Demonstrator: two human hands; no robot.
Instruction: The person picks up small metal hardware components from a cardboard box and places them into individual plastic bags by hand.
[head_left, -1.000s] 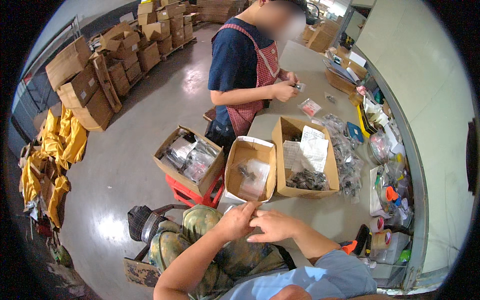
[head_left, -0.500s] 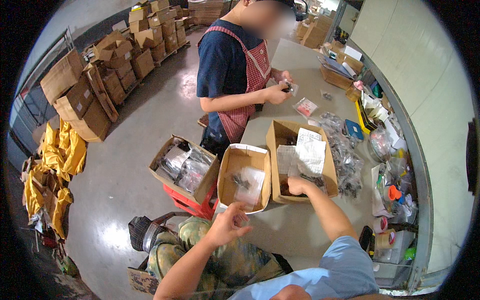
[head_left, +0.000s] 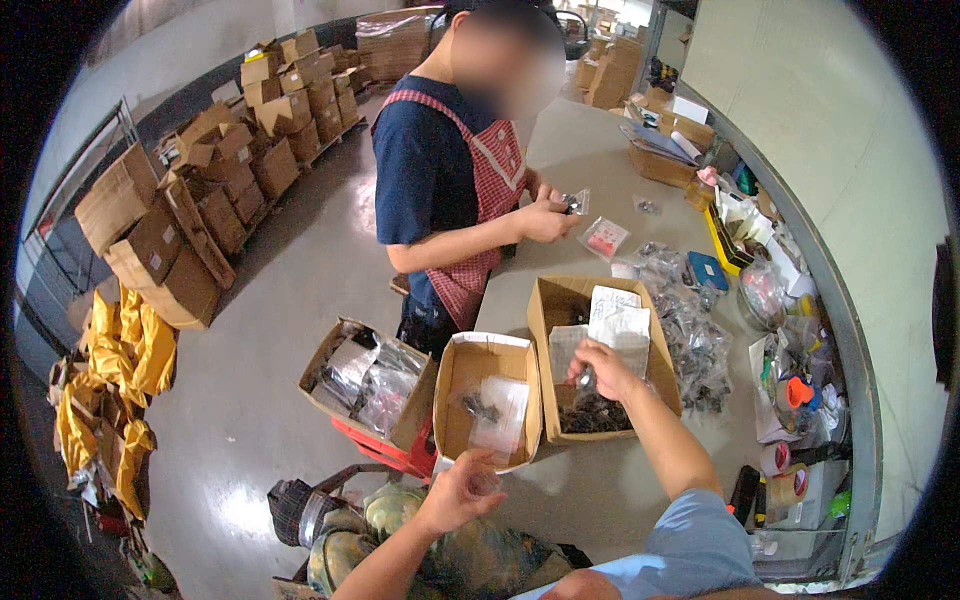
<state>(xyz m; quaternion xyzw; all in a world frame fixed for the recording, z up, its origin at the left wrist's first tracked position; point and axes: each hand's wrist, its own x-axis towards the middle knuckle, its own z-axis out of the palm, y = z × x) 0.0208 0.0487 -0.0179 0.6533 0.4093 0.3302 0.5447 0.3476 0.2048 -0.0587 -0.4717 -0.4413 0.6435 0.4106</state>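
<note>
Left hand [head_left: 458, 495]: at the table edge below the small box [head_left: 487, 400], fingers curled around a small clear bag [head_left: 484, 483].
Bag: thin film, likely light, limp and slippery; best pinched at the rim.
Right hand [head_left: 603, 368]: inside the big box [head_left: 600, 355], over dark parts [head_left: 592, 413]; grip state cannot be told.
Parts: small, loose, hard; pinch a few.

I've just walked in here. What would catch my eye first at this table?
The right hand reaches into an open box of small dark parts at the middle of the table, while the left hand hangs near the table's edge by a second box holding clear bags. Across the table a person in a red checked apron handles a small bag. Yellow sacks lie on the floor at left.
</note>
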